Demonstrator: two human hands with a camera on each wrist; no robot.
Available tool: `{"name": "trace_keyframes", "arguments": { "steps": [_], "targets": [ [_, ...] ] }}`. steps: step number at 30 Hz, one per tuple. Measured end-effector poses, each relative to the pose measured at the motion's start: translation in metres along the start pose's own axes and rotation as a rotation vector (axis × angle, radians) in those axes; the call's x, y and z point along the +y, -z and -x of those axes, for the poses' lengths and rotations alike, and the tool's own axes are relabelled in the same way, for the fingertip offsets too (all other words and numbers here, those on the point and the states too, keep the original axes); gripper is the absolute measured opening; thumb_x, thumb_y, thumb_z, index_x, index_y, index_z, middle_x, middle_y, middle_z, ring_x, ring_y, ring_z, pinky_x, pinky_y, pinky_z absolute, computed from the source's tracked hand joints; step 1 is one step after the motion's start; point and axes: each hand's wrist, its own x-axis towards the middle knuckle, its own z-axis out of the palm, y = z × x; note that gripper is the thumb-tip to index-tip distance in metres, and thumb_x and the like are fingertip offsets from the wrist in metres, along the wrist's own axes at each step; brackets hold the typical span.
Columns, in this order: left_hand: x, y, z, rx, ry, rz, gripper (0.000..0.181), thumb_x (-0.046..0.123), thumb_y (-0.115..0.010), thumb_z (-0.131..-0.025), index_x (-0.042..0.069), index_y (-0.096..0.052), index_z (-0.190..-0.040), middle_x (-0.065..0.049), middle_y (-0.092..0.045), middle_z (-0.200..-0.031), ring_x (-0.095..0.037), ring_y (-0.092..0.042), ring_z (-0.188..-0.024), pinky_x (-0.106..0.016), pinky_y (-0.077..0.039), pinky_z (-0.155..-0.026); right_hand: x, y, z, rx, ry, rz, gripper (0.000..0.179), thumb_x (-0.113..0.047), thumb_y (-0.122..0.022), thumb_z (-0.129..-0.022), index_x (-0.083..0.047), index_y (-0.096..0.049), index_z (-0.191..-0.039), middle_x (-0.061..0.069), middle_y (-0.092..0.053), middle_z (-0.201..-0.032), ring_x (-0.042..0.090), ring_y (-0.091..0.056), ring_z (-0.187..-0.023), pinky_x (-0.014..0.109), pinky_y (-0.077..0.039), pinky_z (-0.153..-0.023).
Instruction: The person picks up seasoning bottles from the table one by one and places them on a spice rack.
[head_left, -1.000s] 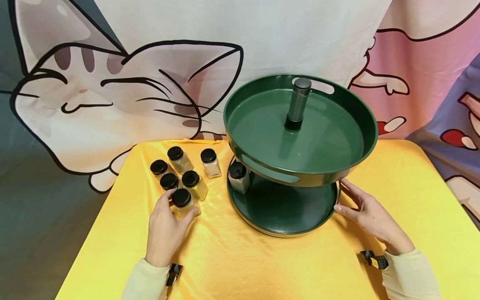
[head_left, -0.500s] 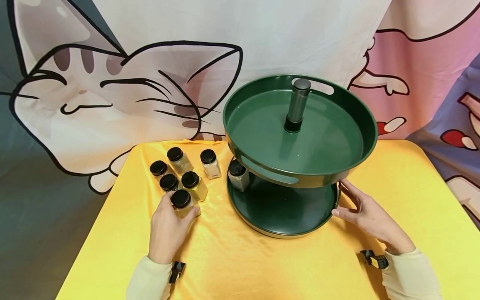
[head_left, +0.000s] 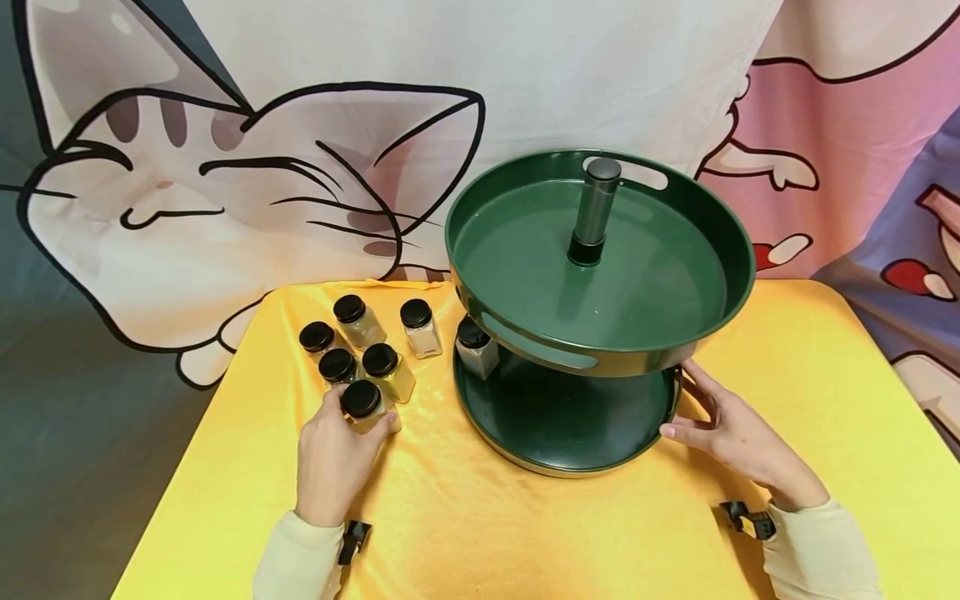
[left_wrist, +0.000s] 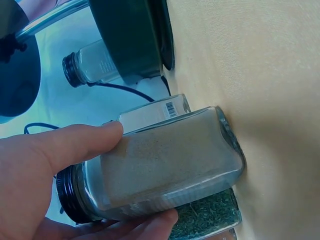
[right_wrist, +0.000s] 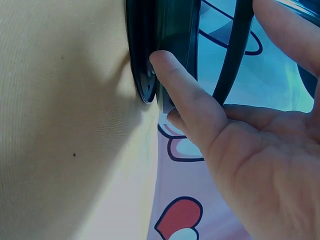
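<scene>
In the head view, my left hand (head_left: 335,467) grips a square glass spice jar (head_left: 367,408) with a black lid, thumb on one side and fingers on the other. The left wrist view shows pale beige powder in this jar (left_wrist: 165,162), its base close to the cloth. My right hand (head_left: 738,437) touches the right side of the green two-tier turntable's lower tray (head_left: 570,437), thumb and fingers spread along its rim. In the right wrist view one straight finger (right_wrist: 182,82) lies against the tray's base. A black-lidded jar (head_left: 477,354) stands on that tray's left side.
Several more spice jars stand left of the turntable, among them a yellow one (head_left: 393,383) and one (head_left: 422,333) apart. The upper tray (head_left: 517,308) overhangs the lower one, with a dark central post (head_left: 596,208). Yellow cloth (head_left: 480,542) covers the table.
My right thumb has slid slightly toward me along the lower tray's rim. The jar on that tray has shifted a little backward, so the tray has turned slightly. My left hand stays at its jar.
</scene>
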Motion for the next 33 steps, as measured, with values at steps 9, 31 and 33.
{"name": "trace_keyframes", "arguments": {
  "steps": [9,31,33],
  "targets": [
    [0.002,0.003,0.0,-0.005,0.03,0.006,0.063,0.023,-0.091,-0.072,-0.01,-0.061,-0.117,-0.023,-0.071,-0.088,-0.039,-0.069,-0.072,-0.054,-0.054,-0.063,0.001,0.0,0.0,0.006,0.002,0.049,0.101,-0.013,-0.077,-0.09,-0.011,-0.006,-0.162,0.026,-0.012,-0.163,0.053,-0.021,-0.143,0.012,-0.046,-0.089],
    [0.017,0.015,0.004,-0.026,0.037,0.058,0.058,0.02,-0.091,-0.07,-0.005,-0.064,-0.116,-0.021,-0.073,-0.094,-0.037,-0.072,-0.081,-0.053,-0.056,-0.071,0.002,0.0,0.0,0.044,0.027,0.09,0.097,-0.015,-0.079,-0.089,-0.006,-0.014,-0.161,0.024,-0.02,-0.162,0.051,-0.025,-0.143,0.008,-0.041,-0.093],
    [0.02,0.016,0.004,-0.027,0.03,0.073,0.057,0.019,-0.091,-0.07,-0.004,-0.065,-0.114,-0.021,-0.074,-0.095,-0.037,-0.072,-0.082,-0.052,-0.057,-0.072,0.001,0.0,0.0,0.047,0.027,0.106,0.097,-0.015,-0.079,-0.089,-0.005,-0.014,-0.16,0.024,-0.02,-0.162,0.052,-0.027,-0.142,0.007,-0.039,-0.094]
  ]
}}
